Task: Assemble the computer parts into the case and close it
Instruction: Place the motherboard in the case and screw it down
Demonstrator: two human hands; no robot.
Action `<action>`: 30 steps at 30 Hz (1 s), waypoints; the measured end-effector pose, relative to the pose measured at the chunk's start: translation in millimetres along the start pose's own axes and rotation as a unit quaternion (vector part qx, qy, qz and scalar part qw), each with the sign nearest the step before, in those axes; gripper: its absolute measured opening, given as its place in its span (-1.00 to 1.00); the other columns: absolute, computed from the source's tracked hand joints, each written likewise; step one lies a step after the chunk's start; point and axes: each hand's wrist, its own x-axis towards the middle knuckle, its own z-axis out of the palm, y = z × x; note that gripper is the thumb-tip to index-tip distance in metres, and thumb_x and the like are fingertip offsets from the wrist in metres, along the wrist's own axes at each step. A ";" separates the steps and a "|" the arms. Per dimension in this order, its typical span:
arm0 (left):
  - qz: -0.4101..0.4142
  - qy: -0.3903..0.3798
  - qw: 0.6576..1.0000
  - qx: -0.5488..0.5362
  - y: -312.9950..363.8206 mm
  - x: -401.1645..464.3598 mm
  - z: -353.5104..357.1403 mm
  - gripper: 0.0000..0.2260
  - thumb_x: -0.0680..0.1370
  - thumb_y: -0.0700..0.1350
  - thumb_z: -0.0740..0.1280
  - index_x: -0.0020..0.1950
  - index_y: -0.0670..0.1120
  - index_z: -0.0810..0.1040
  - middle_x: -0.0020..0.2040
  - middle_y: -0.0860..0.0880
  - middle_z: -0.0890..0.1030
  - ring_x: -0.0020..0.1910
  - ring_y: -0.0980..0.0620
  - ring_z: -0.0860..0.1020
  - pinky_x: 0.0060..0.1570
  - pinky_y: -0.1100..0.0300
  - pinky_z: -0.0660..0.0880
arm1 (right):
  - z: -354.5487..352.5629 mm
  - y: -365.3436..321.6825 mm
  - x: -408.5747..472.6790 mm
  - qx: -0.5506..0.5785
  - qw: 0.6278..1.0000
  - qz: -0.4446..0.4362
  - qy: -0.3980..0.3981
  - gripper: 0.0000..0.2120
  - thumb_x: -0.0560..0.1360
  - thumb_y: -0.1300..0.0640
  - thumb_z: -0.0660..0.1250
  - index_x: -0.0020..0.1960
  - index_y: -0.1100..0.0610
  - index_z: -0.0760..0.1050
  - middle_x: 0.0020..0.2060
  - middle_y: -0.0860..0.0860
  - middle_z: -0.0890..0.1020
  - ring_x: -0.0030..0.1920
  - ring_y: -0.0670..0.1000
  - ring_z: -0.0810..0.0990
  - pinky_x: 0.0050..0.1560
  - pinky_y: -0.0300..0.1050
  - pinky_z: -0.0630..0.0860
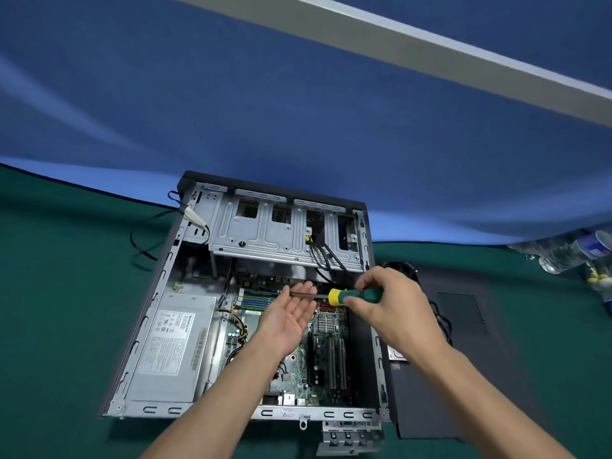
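An open computer case (155, 313) lies on its side on the green table. Inside it are a motherboard (328, 366), a grey power supply (172, 346) at the left and a metal drive cage (265, 233) at the far end. My right hand (390, 306) grips a green and yellow screwdriver (351, 295) held level over the board, its shaft pointing left. My left hand (291, 316) is palm up with straight fingers, and the shaft lies across its fingertips.
The dark side panel (463, 352) lies flat to the right of the case, with a drive partly showing at its left edge. A loose metal bracket (351, 437) sits at the case's near edge. Plastic bottles (576, 256) stand far right. Black cables (145, 240) loop out left.
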 end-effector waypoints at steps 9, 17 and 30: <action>-0.017 -0.022 0.999 0.021 1.4 -2.2 5.3 -0.79 0.62 -0.13 0.18 -0.01 -0.23 0.55 -0.17 -0.13 0.69 -0.25 -0.03 0.68 -0.39 0.20 0.59 | 0.4 17.0 -14.2 0.024 0.999 0.009 0.026 -0.83 0.40 -0.04 0.47 -0.15 -0.13 0.47 -0.25 -0.19 0.54 -0.26 -0.24 0.48 -0.37 -0.39 0.28; -0.010 0.063 0.899 0.433 -5.4 -9.4 5.3 -0.55 0.64 0.05 0.13 -0.33 -0.22 0.45 -0.41 -0.17 0.63 -0.56 -0.03 0.54 -0.61 0.29 0.33 | -3.7 37.7 -28.3 0.002 1.000 -0.012 0.029 -0.84 0.39 -0.01 0.48 -0.13 -0.06 0.51 -0.20 -0.21 0.51 -0.14 -0.30 0.46 -0.20 -0.49 0.34; 0.123 0.098 0.633 0.758 10.7 18.1 -19.7 -0.58 0.58 -0.06 0.24 -0.47 -0.06 0.27 -0.54 0.02 0.25 -0.49 0.00 0.31 -0.09 0.06 0.54 | 8.9 50.4 -46.1 -0.098 0.980 -0.037 -0.169 -0.80 0.43 -0.10 0.42 -0.15 -0.15 0.38 -0.21 -0.24 0.43 -0.16 -0.15 0.45 -0.23 -0.34 0.33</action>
